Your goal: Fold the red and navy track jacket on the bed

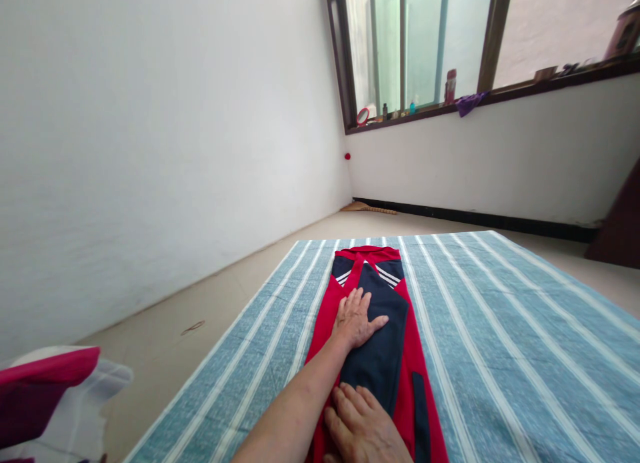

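Note:
A red and navy jacket with white stripes near its top lies folded into a long narrow shape on the blue-and-white striped cloth. My left hand rests flat on the navy part, fingers forward and thumb stretched out to the right. Closer to me, my right hand lies palm down on the lower part of the jacket, its fingers extended and close together. The near end of the jacket runs out of view beneath my right hand and the frame's bottom edge.
At the lower left is a pink and dark red item on whitish plastic. A white wall stands on the left. Bottles and a purple cloth are on the windowsill. A straw-coloured broom lies in the far corner.

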`<state>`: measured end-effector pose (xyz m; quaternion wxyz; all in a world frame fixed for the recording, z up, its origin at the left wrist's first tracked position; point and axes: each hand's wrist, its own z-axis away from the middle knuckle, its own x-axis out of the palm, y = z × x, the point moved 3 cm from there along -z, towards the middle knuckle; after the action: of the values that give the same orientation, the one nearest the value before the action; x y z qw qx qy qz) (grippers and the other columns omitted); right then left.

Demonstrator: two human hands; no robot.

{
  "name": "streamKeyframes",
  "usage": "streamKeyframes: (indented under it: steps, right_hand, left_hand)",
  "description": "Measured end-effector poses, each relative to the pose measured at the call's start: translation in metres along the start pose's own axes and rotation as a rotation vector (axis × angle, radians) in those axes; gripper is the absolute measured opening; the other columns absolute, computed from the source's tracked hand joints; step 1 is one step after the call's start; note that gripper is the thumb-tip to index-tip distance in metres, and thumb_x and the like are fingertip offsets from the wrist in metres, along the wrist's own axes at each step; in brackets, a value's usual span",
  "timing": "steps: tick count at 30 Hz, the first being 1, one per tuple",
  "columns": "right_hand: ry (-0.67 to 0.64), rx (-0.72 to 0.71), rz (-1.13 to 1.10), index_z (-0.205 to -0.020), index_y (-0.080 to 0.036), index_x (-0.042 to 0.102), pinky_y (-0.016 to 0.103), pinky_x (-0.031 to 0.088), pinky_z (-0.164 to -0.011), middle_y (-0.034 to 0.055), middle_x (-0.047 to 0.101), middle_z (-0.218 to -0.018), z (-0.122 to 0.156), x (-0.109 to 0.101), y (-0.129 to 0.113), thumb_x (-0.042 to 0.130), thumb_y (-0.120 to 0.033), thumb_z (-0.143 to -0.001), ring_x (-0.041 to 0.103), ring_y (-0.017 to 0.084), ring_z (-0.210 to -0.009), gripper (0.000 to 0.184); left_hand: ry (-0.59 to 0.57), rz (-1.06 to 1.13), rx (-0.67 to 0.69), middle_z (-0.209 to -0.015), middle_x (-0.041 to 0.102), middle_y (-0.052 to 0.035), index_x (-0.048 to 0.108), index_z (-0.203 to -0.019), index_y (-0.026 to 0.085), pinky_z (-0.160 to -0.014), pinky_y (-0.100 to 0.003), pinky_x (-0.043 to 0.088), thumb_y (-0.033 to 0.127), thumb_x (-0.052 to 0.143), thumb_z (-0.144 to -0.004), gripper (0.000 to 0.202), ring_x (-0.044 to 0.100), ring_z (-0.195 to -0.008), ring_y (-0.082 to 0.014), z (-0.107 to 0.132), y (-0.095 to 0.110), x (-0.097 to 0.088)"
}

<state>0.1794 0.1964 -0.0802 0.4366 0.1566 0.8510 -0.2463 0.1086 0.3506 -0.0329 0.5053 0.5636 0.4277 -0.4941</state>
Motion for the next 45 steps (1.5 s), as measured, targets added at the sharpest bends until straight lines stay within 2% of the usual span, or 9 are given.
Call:
streamKeyframes:
  steps: [8, 15, 38, 45]
  right_hand:
    - [-0.043, 0.011, 0.002, -0.124, -0.020, 0.057, 0.042, 0.042, -0.101, 0.0099, 0.057, -0.130, -0.0006, -0.0012, -0.0012, 0.058, -0.049, -0.086, 0.051, 0.030, -0.119, 0.048]
    - [-0.056, 0.011, -0.005, -0.125, -0.020, 0.057, 0.041, 0.040, -0.102, 0.0098, 0.056, -0.132, -0.0009, -0.0019, -0.0005, 0.058, -0.052, -0.085, 0.050, 0.030, -0.120, 0.051]
    - [-0.054, 0.016, 0.003, -0.125, -0.022, 0.056, 0.041, 0.041, -0.102, 0.0085, 0.056, -0.131, -0.0001, 0.0017, -0.0005, 0.061, -0.051, -0.084, 0.051, 0.030, -0.119, 0.051]
    - [-0.034, 0.006, 0.002, -0.123, -0.020, 0.057, 0.042, 0.042, -0.100, 0.0095, 0.057, -0.130, -0.0002, 0.0007, -0.0011, 0.057, -0.051, -0.086, 0.051, 0.030, -0.119, 0.048]
  left_hand:
    - [0.001, -0.008, -0.002, -0.155, 0.021, -0.0107, 0.030, -0.145, 0.016, -0.116, -0.046, 0.011, 0.074, 0.027, -0.085, 0.083, 0.011, -0.143, -0.0247, 0.0000, -0.0005, 0.0006]
    - [0.000, -0.016, -0.002, -0.155, 0.021, -0.0106, 0.030, -0.145, 0.017, -0.116, -0.046, 0.011, 0.075, 0.025, -0.085, 0.084, 0.011, -0.143, -0.0247, 0.0000, -0.0012, 0.0012]
    - [0.004, -0.015, 0.001, -0.155, 0.021, -0.0105, 0.030, -0.145, 0.018, -0.115, -0.047, 0.012, 0.075, 0.024, -0.085, 0.084, 0.011, -0.143, -0.0255, -0.0008, -0.0018, 0.0021]
    - [0.014, -0.008, 0.000, -0.155, 0.022, -0.0110, 0.032, -0.145, 0.017, -0.115, -0.046, 0.012, 0.074, 0.026, -0.085, 0.083, 0.012, -0.143, -0.0251, -0.0005, -0.0010, 0.0013]
